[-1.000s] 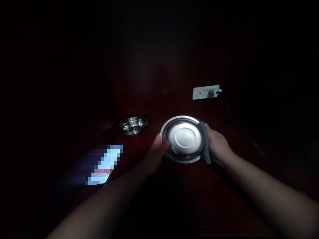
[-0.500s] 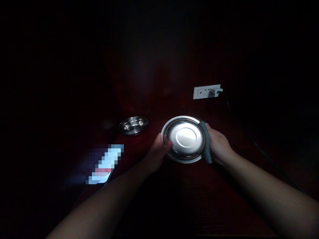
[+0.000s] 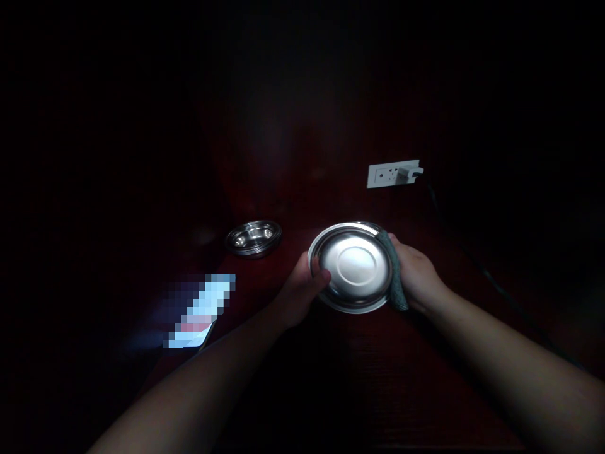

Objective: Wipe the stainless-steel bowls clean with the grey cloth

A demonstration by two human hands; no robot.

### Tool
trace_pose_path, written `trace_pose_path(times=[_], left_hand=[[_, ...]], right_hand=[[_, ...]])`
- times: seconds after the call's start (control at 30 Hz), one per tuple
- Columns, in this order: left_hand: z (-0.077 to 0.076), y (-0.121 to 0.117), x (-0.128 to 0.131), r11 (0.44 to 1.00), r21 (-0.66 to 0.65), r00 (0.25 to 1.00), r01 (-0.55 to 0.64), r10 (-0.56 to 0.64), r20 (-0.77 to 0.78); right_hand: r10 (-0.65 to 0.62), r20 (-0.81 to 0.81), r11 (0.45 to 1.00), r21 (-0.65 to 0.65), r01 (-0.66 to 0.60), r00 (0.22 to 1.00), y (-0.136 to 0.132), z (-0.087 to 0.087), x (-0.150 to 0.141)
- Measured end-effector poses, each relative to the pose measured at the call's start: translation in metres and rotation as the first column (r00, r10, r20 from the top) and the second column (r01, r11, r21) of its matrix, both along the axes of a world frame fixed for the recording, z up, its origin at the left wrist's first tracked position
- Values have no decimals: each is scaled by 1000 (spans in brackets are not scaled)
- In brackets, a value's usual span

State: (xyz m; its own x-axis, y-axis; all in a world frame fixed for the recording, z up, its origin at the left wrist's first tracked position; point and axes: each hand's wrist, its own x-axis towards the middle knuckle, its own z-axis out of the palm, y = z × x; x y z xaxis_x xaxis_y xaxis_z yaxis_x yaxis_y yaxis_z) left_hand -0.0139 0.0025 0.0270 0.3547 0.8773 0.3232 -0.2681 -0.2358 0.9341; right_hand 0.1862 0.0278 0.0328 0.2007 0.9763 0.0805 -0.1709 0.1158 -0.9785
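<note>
A shiny stainless steel bowl (image 3: 357, 265) is held up in front of me, a ring marking the centre of the face turned my way. My left hand (image 3: 302, 287) grips its left rim, thumb across the near face and other fingers hidden behind. At the right rim, a grey-green cloth (image 3: 397, 277) is folded over the edge, pressed there by my right hand (image 3: 418, 271). Most of the right fingers are hidden behind cloth and bowl. Farther left, a small stack of similar steel bowls (image 3: 254, 238) rests on the dark red table (image 3: 293, 236).
A lit phone (image 3: 201, 315), its screen blurred out, lies beyond my left forearm. A white wall socket (image 3: 392, 174) with a plug in it sits at the back right, and a dark cable (image 3: 491, 279) runs down to the right. Part of another metal rim (image 3: 373, 224) shows behind the held bowl.
The held bowl has shifted very slightly right and down, exposing a bit of metal rim behind it. Both hands keep their holds; the cloth's lower end has moved slightly right.
</note>
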Motion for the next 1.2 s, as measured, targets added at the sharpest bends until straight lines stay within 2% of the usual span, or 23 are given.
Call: trace_pose_path(times=[0.37,0.63,0.83,1.0,1.2], left_hand=[[0,3,-1,998,-59,1000,-11,11,-3],[6,-2,-2,1000,-28,996,5,-7,-87],[3,-1,-7,999,43,973,31,-20,-232],[4,0,-10,993,100,948,64,-29,-316],[3,-2,-9,990,131,921,58,-2,-390]], right_hand=[[58,7,998,-21,-57,998,-3,2,0],[147,18,987,-68,-146,989,-4,5,1],[300,-12,947,-113,-299,954,-10,9,2],[441,-15,891,-114,-440,897,-10,6,1],[541,-13,832,-138,-537,841,-12,5,-2]])
